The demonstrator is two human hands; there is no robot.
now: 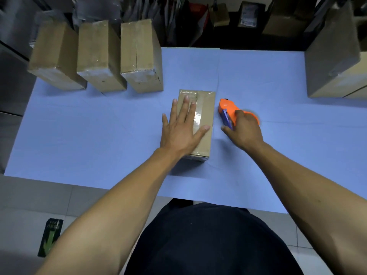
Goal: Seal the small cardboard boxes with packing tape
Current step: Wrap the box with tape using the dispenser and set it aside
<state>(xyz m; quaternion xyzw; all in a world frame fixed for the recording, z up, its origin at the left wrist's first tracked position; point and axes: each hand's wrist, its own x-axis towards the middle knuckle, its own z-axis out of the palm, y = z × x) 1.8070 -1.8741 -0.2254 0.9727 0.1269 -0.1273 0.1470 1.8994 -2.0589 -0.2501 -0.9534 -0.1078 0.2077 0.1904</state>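
Note:
A small cardboard box (205,114) lies flat in the middle of the blue table (99,135), with a shiny strip of clear tape running along its top. My left hand (181,128) presses flat on the box's top, fingers straight and spread. Just right of the box, my right hand (243,130) grips an orange tape dispenser (228,109) with a blue blade part, low over the table and apart from the box.
Three taped cardboard boxes (57,56) (97,54) (141,54) stand in a row at the table's far left. A larger box (333,54) sits at the far right edge. Bags and cartons crowd the dark space behind the table. Tiled floor lies below the near edge.

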